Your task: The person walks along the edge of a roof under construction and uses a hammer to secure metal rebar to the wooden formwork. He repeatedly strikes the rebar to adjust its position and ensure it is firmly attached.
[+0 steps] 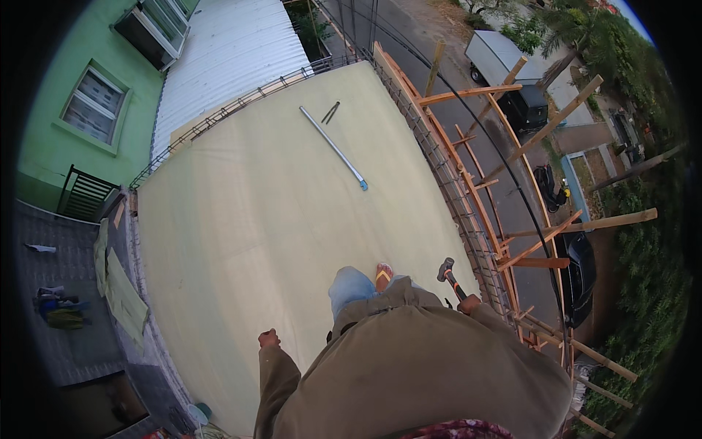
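Seen from head height, we stand on a broad deck of smooth, pale cream sheeting [241, 241], wearing a loose brown long-sleeved top [431, 351] and faded blue jeans [346, 290]; one foot [383, 275] shows, in a yellow-strapped sandal. Our right hand [469, 304] grips a short, stout hammer with a dark, blocky metal head and a black-and-orange handle [456, 285].

To carry it well, we judge, the fingers should wrap firmly, the head should point away from the leg, and the arm should swing little, since a long cage of rusty steel bars [434, 151] lines the deck's edge just beyond that hand. Thin sandals on smooth sheeting call for short, flat steps.

The hammer lies within the right fingers, which are closed around the lower handle; its head sticks out beyond them, ahead of the hand and angled slightly left. Our left hand [269, 338] hangs well apart from it, fingers curled in; we cannot tell whether they are fully closed or hold something small. Out of reach ahead, a straight silver metal tube with a blue end [333, 146] lies on the deck beside slim, dark, two-handled metal pincers [333, 109].
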Action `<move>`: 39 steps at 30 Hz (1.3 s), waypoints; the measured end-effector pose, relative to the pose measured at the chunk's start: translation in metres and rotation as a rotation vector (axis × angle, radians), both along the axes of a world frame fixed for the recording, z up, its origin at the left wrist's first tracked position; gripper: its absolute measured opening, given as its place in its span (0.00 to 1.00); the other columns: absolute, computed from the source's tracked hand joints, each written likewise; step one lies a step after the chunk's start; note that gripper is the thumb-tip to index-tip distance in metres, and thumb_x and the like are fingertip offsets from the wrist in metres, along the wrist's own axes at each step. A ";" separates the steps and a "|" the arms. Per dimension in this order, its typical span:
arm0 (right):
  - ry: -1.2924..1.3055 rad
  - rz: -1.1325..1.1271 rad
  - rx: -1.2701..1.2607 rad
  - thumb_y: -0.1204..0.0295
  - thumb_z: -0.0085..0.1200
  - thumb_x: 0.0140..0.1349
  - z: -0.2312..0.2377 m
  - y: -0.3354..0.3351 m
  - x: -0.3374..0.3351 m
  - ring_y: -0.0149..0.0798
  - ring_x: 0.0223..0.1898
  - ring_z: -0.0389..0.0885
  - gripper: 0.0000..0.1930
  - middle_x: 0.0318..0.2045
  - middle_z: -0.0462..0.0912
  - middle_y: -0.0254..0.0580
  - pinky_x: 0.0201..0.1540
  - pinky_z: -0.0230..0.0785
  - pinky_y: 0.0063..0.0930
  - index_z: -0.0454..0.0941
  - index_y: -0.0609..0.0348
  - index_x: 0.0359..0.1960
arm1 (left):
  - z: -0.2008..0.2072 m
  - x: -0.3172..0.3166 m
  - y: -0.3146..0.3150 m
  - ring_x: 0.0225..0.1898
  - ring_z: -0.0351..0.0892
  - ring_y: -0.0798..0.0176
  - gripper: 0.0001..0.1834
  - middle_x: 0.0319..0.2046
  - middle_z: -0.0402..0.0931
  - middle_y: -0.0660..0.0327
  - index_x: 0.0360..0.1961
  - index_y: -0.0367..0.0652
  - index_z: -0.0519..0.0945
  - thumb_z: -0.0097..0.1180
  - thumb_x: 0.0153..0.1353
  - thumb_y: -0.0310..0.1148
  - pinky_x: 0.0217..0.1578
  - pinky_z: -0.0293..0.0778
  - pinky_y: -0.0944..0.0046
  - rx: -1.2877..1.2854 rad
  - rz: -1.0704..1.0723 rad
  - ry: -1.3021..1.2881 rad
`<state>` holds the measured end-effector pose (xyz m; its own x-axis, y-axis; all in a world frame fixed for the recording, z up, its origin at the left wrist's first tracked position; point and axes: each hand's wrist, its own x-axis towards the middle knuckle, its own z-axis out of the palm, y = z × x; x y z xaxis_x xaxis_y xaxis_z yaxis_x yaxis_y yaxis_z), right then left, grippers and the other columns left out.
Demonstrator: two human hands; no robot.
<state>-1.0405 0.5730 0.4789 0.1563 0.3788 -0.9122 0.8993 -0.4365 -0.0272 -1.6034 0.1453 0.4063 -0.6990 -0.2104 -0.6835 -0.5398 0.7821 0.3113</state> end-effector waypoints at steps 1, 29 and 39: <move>-0.055 0.043 0.035 0.75 0.56 0.52 0.008 0.037 0.001 0.36 0.18 0.77 0.07 0.20 0.78 0.43 0.22 0.70 0.31 0.77 0.66 0.30 | 0.018 -0.004 0.050 0.12 0.69 0.65 0.11 0.17 0.72 0.62 0.38 0.37 0.75 0.54 0.61 0.35 0.10 0.59 0.66 0.034 0.077 0.063; -0.194 0.310 -0.140 0.64 0.61 0.51 -0.106 0.680 -0.427 0.44 0.41 0.85 0.20 0.37 0.84 0.53 0.39 0.77 0.36 0.81 0.66 0.42 | 0.057 -0.506 1.188 0.36 0.82 0.58 0.19 0.34 0.83 0.51 0.45 0.35 0.79 0.56 0.61 0.40 0.41 0.77 0.60 0.594 -0.858 0.199; -0.219 0.415 -0.175 0.66 0.58 0.55 -0.064 1.095 -0.612 0.46 0.41 0.85 0.22 0.39 0.84 0.55 0.38 0.79 0.36 0.76 0.66 0.50 | -0.041 -0.519 1.168 0.33 0.82 0.61 0.19 0.35 0.81 0.52 0.44 0.35 0.78 0.56 0.62 0.41 0.32 0.77 0.60 0.039 -0.455 -0.215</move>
